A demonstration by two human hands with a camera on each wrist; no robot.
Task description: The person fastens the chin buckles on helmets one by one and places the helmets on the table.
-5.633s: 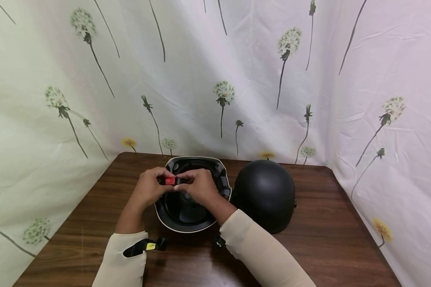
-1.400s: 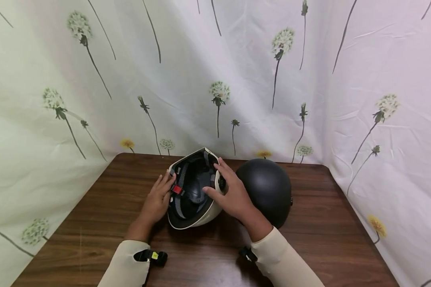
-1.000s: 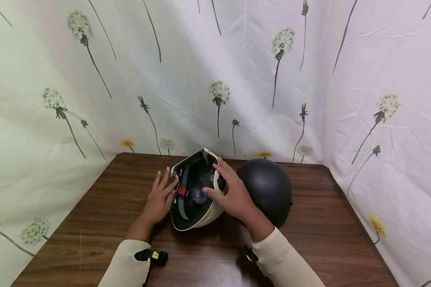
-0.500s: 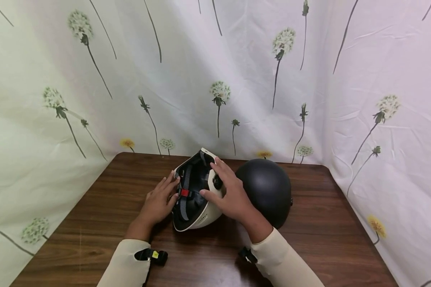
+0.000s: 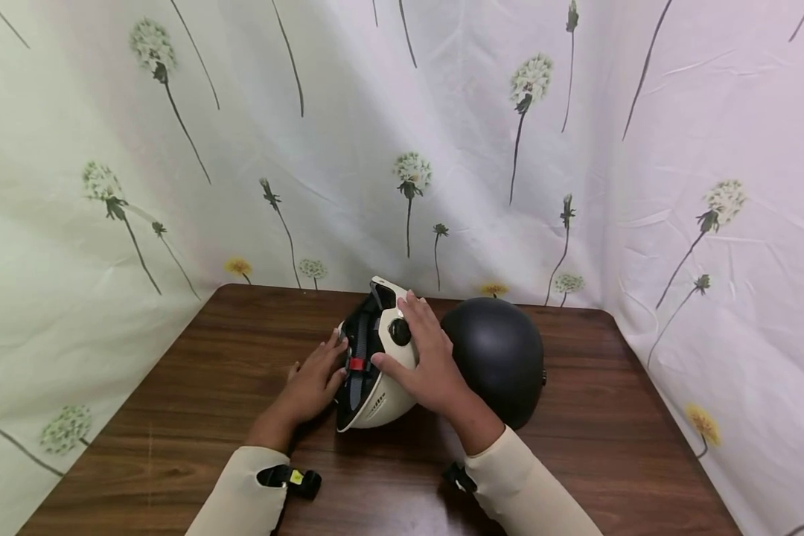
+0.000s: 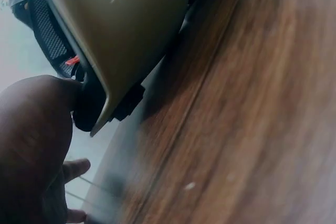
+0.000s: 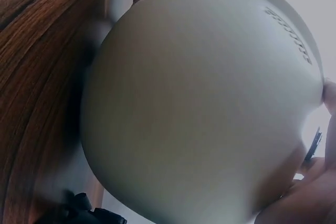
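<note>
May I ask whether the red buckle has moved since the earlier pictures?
Yes: in the head view, the red buckle moved right, away from the table's left edge.

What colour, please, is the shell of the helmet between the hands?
The helmet shell is off-white, clearest in the head view.

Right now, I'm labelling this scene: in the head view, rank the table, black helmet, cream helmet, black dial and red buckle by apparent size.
Table
Black helmet and cream helmet: too alike to rank
Black dial
Red buckle
</note>
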